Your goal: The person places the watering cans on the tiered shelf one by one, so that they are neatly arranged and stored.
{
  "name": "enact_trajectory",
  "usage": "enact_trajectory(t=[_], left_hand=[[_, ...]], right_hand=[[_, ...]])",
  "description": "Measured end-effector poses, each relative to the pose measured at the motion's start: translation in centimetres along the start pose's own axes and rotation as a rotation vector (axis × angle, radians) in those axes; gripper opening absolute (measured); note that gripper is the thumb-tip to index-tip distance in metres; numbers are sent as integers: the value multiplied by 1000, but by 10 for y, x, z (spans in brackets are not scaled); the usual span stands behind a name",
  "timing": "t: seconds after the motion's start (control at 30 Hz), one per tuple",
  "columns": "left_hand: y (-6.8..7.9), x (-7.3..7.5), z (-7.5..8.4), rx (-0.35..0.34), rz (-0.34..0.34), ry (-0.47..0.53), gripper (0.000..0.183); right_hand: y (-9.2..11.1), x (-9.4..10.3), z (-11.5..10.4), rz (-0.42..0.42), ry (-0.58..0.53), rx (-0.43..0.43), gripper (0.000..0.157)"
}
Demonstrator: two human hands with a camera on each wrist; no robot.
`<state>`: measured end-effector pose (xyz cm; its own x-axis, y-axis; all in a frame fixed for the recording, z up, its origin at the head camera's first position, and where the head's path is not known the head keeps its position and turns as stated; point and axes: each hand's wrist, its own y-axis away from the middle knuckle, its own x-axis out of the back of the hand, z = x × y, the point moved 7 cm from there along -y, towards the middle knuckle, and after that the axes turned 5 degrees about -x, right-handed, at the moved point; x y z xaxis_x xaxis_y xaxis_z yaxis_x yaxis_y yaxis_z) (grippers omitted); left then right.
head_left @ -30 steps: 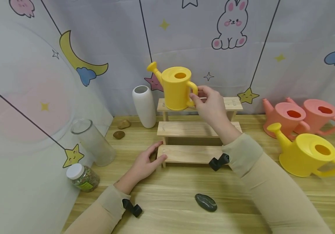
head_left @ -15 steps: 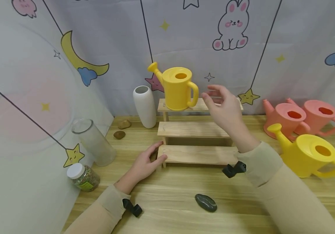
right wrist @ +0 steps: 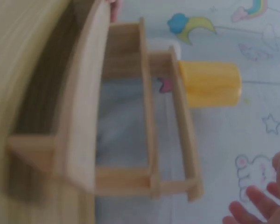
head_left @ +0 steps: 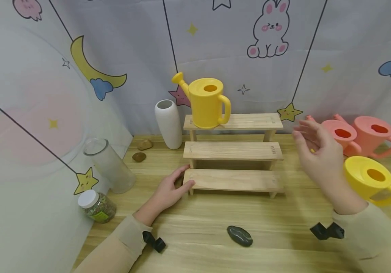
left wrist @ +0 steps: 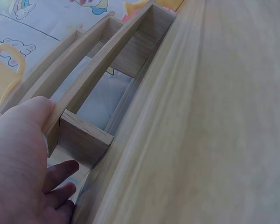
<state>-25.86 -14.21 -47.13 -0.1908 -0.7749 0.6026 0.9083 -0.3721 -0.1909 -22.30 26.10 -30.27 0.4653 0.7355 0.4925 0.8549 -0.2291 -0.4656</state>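
Note:
A three-tier wooden shelf [head_left: 233,151] stands on the table. On the left of its top tier sits a yellow watering can [head_left: 206,103], spout to the left. My left hand [head_left: 166,192] holds the left end of the lowest tier; in the left wrist view the thumb lies on the board [left wrist: 84,84] and the fingers [left wrist: 60,175] bend beside its leg. My right hand [head_left: 321,161], fingers loosely bent and holding nothing, hovers at the right, in front of a second yellow watering can [head_left: 366,176] and hiding its spout. Behind it stand two pink watering cans [head_left: 343,131] [head_left: 374,131].
Left of the shelf are a white vase [head_left: 169,125], two brown stones [head_left: 139,157] [head_left: 145,144], a clear glass vase [head_left: 111,167] and a white-lidded jar [head_left: 98,206]. A dark striped stone [head_left: 240,236] lies in front. Patterned cloth [head_left: 236,68] hangs behind the table.
My right hand has let go of the yellow watering can's handle on the top tier and moved right and down toward the other cans. The left hand has stayed in place.

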Motion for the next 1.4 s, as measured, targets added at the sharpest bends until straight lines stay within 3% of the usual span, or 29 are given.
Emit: enact_trajectory(t=[0.37,0.53,0.63,0.8,0.87,1.0,1.17,1.4], left_hand=[[0,-1,-5,12,9,-24,65],[-1,0,-6,7,8,-26,65],[0,0,-5,2,7,-31,65],[0,0,-4,7,8,-35,65],[0,0,-3,6,5,-31,65],[-1,0,-2,11,0,-22,66],[-1,0,-2,14,3,-22,66],[0,0,-2,9,4,-24,66]], right_hand=[[34,68,57,138,113,4,44],[43,89,82,173,185,-64,45],[48,102,97,198,163,-90,44],[57,120,117,276,129,-18,40],[61,125,128,297,151,-49,39],[72,130,153,315,201,-225,42],[82,134,172,315,181,-250,43],[92,135,207,274,155,-413,47]])
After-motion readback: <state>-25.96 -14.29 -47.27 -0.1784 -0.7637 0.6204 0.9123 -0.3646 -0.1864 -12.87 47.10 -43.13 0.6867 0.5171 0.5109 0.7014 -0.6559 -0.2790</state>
